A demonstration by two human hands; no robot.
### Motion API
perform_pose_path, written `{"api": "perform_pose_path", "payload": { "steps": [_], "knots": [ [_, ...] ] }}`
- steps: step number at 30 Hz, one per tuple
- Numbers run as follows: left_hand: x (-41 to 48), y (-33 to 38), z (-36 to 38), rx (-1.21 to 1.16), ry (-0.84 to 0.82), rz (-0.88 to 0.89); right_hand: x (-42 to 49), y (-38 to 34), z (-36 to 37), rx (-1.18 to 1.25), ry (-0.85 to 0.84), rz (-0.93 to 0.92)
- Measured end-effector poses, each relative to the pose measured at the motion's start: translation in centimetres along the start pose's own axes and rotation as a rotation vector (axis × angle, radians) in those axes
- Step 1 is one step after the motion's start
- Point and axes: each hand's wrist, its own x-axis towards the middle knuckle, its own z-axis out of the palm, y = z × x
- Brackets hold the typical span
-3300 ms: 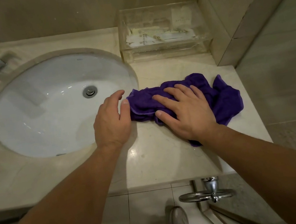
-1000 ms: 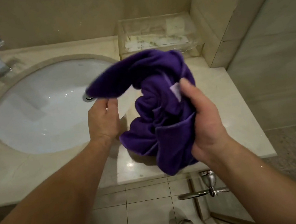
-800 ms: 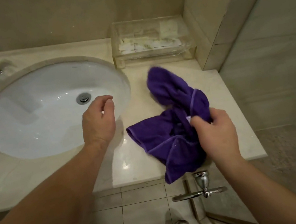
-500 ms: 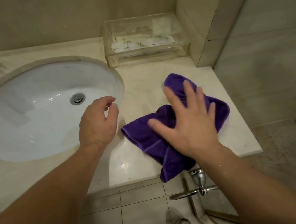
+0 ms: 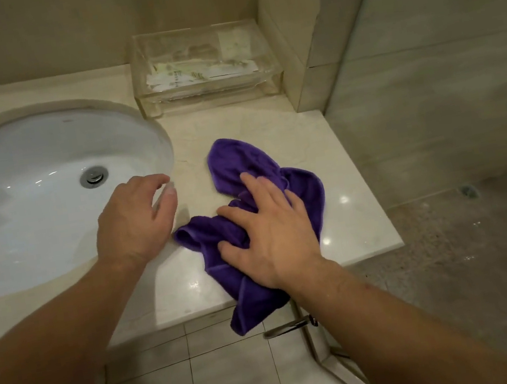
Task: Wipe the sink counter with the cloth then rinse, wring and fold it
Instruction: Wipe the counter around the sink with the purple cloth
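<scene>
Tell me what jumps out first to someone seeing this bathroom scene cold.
The purple cloth stands out first: it lies crumpled on the pale counter right of the sink, one corner hanging over the front edge. The right hand presses flat on it, while the left hand hovers, fingers curled, at the sink's rim. Behind, a clear box sits against the wall.

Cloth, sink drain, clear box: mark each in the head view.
cloth (image 5: 237, 158), head view, upper lobe lying on the counter.
sink drain (image 5: 93, 176), head view, centre of the metal stopper.
clear box (image 5: 210, 97), head view, front wall.
</scene>
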Motion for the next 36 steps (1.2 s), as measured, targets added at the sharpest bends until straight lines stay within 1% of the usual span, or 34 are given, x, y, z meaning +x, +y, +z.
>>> {"api": "perform_pose_path", "payload": {
  "steps": [3, 7, 11, 20, 24, 27, 31, 36],
  "knots": [
    [0.0, 0.1, 0.3, 0.112, 0.000, 0.018, -0.3, 1.8, -0.2, 0.035, 0.081, 0.058],
    [-0.2, 0.1, 0.4, 0.130, 0.013, 0.021, -0.7, 4.3, -1.2, 0.008, 0.040, 0.176],
    [-0.3, 0.2, 0.2, 0.117, 0.025, 0.022, -1.5, 6.4, -2.0, -0.006, 0.046, 0.180],
    [-0.4, 0.4, 0.1, 0.100, 0.042, -0.006, -3.3, 9.7, -2.2, 0.072, 0.174, 0.310],
    [-0.4, 0.5, 0.1, 0.088, 0.053, -0.016, -4.1, 10.0, -1.9, 0.125, 0.259, 0.337],
    [-0.3, 0.5, 0.2, 0.085, 0.052, -0.022, -5.3, 9.8, -1.3, 0.144, 0.322, 0.390],
    [0.0, 0.2, 0.4, 0.089, 0.034, -0.036, -6.1, 8.7, -0.8, 0.073, 0.310, 0.474],
    [0.2, 0.2, 0.7, 0.114, 0.020, -0.037, -4.0, 8.3, -1.3, 0.038, 0.253, 0.557]
  ]
}}
